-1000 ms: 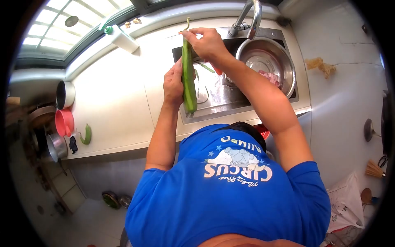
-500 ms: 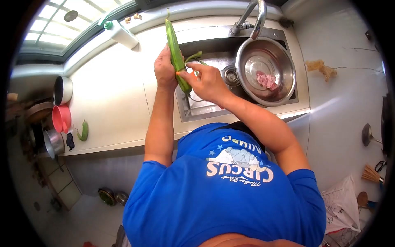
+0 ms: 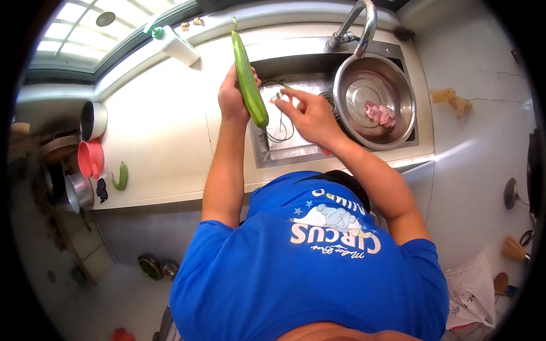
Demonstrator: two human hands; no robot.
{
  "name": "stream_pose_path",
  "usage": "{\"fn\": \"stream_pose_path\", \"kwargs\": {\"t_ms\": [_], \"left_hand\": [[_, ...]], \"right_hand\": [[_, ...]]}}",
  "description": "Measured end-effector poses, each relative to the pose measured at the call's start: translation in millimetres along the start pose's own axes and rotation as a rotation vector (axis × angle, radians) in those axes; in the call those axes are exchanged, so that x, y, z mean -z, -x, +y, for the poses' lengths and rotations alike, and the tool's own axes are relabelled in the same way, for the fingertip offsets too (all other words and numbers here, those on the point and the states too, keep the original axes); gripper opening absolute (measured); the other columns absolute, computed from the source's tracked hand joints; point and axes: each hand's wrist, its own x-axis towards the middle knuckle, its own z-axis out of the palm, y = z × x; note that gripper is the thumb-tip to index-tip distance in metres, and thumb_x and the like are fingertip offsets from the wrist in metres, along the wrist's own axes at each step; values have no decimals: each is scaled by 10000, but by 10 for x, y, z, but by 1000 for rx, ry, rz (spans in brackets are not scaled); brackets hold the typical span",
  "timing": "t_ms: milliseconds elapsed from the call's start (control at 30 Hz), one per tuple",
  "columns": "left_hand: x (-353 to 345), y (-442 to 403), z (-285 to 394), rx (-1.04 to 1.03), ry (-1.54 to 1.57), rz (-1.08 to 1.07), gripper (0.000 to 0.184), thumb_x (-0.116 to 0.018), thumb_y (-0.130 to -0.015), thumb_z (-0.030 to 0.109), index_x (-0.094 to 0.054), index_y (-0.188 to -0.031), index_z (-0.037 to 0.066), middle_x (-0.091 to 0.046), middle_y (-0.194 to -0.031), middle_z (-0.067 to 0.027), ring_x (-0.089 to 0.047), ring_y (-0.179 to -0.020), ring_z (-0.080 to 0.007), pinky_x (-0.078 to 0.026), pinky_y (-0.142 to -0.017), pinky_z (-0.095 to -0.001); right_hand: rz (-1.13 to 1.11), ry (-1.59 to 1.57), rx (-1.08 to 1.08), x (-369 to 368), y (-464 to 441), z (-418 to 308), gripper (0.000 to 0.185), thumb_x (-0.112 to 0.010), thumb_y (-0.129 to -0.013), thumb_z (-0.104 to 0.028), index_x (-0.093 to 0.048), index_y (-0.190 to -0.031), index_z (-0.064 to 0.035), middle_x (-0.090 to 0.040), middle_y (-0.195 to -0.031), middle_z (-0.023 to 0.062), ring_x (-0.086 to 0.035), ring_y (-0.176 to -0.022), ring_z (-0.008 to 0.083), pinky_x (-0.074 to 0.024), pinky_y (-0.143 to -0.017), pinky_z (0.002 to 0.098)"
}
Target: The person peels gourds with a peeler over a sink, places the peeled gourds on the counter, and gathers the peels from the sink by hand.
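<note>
My left hand [image 3: 232,98] is wrapped round a long green luffa gourd [image 3: 249,85], held tilted over the left part of the sink [image 3: 263,156] with its thin stem up. Paler stripes run along its skin. My right hand [image 3: 311,116] is apart from the gourd, just to its right, fingers pinched. A small glint shows at the fingertips and a red bit [image 3: 325,152] below the palm; what it grips is mostly hidden. Thin dark strands [image 3: 282,138] curl in the sink below.
A steel basin [image 3: 410,108] with pink meat pieces [image 3: 380,113] stands under the faucet [image 3: 369,28]. A white pump bottle [image 3: 179,48] is by the window. On the counter's left are a small green gourd [image 3: 120,177], a red dipper [image 3: 90,159] and pots [image 3: 94,120].
My right hand has drawn away from the gourd toward the right. The green strip by its fingers is gone from there, and thin strands lie lower in the sink. The view shifted slightly.
</note>
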Motion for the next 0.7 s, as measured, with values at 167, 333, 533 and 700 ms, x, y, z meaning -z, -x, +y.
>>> {"fn": "stream_pose_path", "kwargs": {"t_ms": [167, 333, 533, 700], "left_hand": [[-207, 272, -80, -14, -176, -70, 424, -400, -1126, 262, -553, -1383, -40, -670, -1009, -94, -637, -867, -159, -544, -791, -303], [-288, 388, -122, -76, -230, -91, 427, -498, -1114, 221, -548, -1456, -30, -709, -1125, -73, -657, -909, -84, -561, -763, -233], [-91, 265, -95, -86, -260, -114, 425, -453, -1127, 220, -536, -1439, -56, -716, -1153, -107, -705, -960, -138, -597, -798, -255], [-177, 303, -188, -125, -192, -8, 390, -454, -1127, 219, -592, -1358, -63, -714, -1138, -106, -703, -945, -157, -599, -808, -284]], "right_hand": [[93, -25, 188, 37, -598, -202, 476, -742, -955, -351, -717, -1216, 47, -710, -759, 104, -601, -629, 91, -480, -575, 276], [255, 61, 175, -36, -1054, -232, 588, -705, -911, -486, -739, -1171, 40, -749, -855, 242, -759, -815, 350, -582, -760, 390], [138, 28, 166, -192, -772, -232, 513, -689, -927, -443, -755, -1124, 26, -739, -842, 252, -754, -797, 357, -577, -745, 404], [118, -48, 201, -222, -488, -187, 394, -694, -938, -368, -768, -1073, -6, -726, -787, 217, -729, -710, 351, -553, -675, 428]]}}
